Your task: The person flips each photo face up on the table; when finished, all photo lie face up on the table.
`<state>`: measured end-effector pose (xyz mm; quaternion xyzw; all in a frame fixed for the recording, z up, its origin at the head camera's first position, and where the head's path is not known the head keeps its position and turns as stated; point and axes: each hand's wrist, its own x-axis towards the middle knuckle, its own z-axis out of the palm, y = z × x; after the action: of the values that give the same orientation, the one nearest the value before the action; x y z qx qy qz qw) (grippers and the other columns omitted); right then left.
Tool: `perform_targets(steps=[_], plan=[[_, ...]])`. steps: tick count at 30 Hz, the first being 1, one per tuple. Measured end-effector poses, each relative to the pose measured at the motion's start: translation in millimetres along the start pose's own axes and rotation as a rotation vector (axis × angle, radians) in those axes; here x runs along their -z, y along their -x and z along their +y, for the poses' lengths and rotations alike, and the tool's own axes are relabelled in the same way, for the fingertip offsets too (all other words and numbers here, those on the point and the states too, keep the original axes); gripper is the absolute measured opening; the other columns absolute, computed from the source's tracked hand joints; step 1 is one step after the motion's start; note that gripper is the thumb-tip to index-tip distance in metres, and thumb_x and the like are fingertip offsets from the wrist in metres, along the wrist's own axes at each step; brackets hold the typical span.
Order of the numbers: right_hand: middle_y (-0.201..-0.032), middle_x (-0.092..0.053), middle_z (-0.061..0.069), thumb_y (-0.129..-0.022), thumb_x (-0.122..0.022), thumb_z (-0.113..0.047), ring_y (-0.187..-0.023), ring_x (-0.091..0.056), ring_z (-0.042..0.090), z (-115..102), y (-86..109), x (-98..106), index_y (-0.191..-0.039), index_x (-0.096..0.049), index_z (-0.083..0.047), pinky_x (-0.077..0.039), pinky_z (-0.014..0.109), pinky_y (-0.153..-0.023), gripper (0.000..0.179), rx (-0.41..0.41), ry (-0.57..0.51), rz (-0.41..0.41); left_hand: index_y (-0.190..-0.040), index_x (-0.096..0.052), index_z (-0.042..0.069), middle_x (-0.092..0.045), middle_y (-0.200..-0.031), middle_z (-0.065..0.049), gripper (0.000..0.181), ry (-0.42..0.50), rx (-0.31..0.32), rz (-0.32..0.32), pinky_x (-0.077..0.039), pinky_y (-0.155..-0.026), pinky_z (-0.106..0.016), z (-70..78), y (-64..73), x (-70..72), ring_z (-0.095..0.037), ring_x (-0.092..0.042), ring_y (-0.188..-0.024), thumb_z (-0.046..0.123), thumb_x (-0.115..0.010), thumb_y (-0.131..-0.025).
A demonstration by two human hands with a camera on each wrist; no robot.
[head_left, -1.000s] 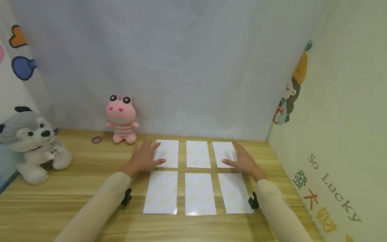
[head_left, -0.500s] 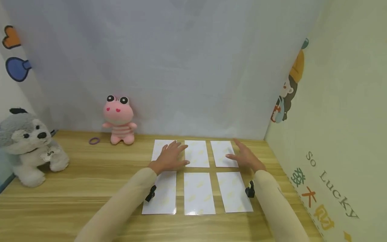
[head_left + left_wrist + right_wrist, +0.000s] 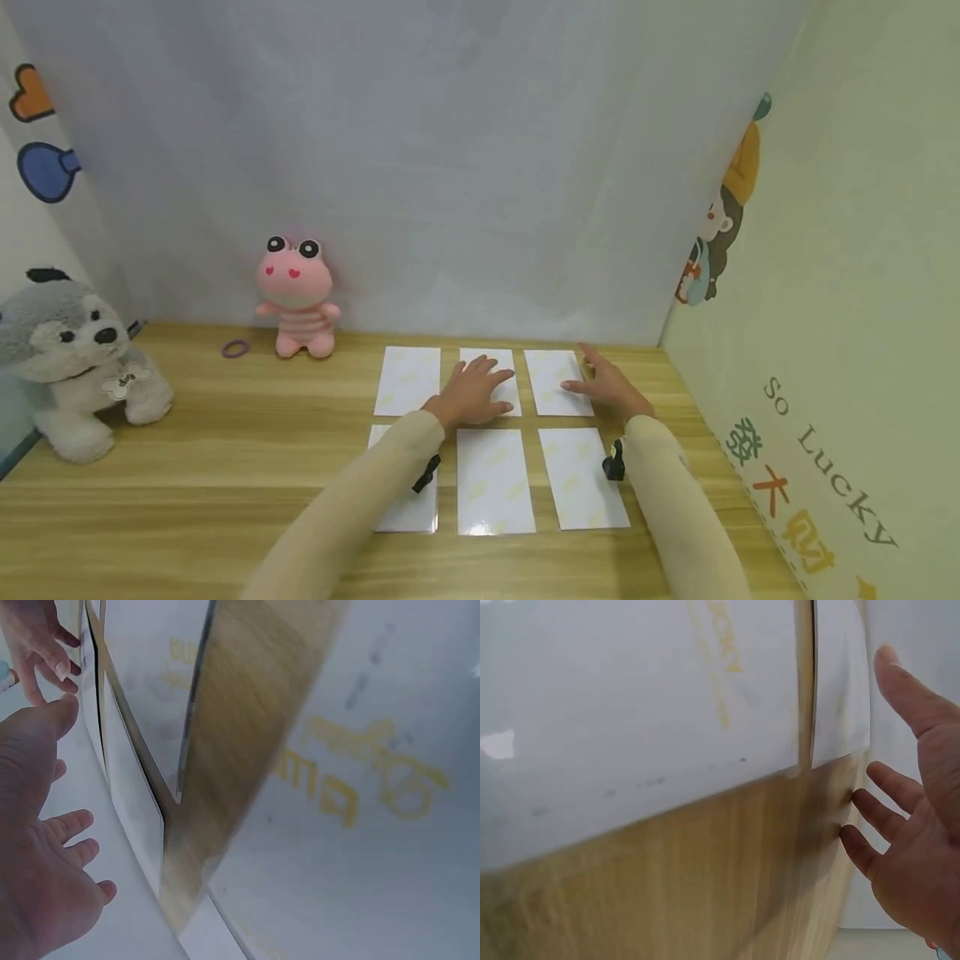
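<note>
Two rows of three white cards with faint yellow print lie on a wooden table. My left hand [image 3: 474,394] is over the back middle card [image 3: 507,356], fingers spread and holding nothing. At the outer edge of the back right card [image 3: 551,367] is my right hand [image 3: 611,389], its fingers relaxed and thumb reaching over the card. The back left card [image 3: 407,379] lies uncovered. My left sleeve partly hides the front left card [image 3: 420,512]. The front middle card [image 3: 495,483] and front right card [image 3: 577,479] show almost whole. In the left wrist view, printed card surfaces [image 3: 390,862] fill the right side.
A pink plush toy [image 3: 300,287] sits against the grey curtain [image 3: 480,167] at the back. Left of it are a purple ring [image 3: 236,348] and a grey-and-white plush dog [image 3: 75,350]. A pale wall [image 3: 840,292] with printed characters borders the table's right side.
My left hand has moved right, from the left edge of the back left card, across it, to the back middle card. My right hand has stayed nearly in place.
</note>
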<state>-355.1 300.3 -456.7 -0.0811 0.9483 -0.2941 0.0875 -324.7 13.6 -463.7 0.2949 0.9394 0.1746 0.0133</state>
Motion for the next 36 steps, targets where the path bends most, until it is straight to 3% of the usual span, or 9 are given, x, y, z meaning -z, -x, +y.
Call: perform_targets(steps=[8, 15, 24, 36], plan=[[-0.155, -0.035, 0.03, -0.093, -0.071, -0.037, -0.145, -0.031, 0.047, -6.2, -7.6, -6.2, -0.16, -0.017, -0.009, -0.026, 0.061, -0.117, 0.09, -0.021, -0.018, 0.011, -0.149, -0.048, 0.026, -0.037, -0.16, -0.011, 0.056, -0.064, 0.017, -0.07, -0.023, -0.119, -0.059, 14.4, -20.2, -16.5, -0.032, -0.027, -0.151, 0.047, -0.056, -0.098], [-0.154, -0.037, 0.031, -0.094, -0.07, -0.034, -0.144, -0.035, 0.047, -10.2, -13.3, -6.2, -0.158, -0.022, -0.006, -0.028, 0.06, -0.117, 0.085, -0.033, -0.044, 0.03, -0.149, -0.048, 0.031, -0.035, -0.162, -0.007, 0.053, -0.155, -0.034, -0.131, -0.022, -0.12, -0.059, 31.3, -30.2, -24.9, -0.028, -0.026, -0.153, 0.054, -0.046, -0.101], [-0.157, -0.032, 0.028, -0.095, -0.067, -0.033, -0.146, -0.029, 0.047, -9.1, -21.6, -7.1, -0.156, -0.026, 0.0, -0.025, 0.059, -0.118, 0.08, -0.052, 0.019, 0.038, -0.147, -0.049, 0.034, -0.04, -0.16, -0.001, 0.048, -0.235, -0.068, -0.187, -0.021, -0.121, -0.056, 45.8, -29.7, -21.4, -0.023, -0.028, -0.152, 0.052, -0.039, -0.104], [-0.16, -0.029, 0.025, -0.097, -0.063, -0.038, -0.149, -0.025, 0.045, -5.1, -32.8, -5.7, -0.156, -0.025, -0.002, -0.022, 0.06, -0.119, 0.079, -0.054, -0.004, 0.044, -0.146, -0.05, 0.037, -0.04, -0.159, 0.002, 0.046, -0.309, -0.084, -0.189, -0.02, -0.122, -0.054, 47.2, -33.9, -28.9, -0.022, -0.028, -0.152, 0.053, -0.037, -0.105]])
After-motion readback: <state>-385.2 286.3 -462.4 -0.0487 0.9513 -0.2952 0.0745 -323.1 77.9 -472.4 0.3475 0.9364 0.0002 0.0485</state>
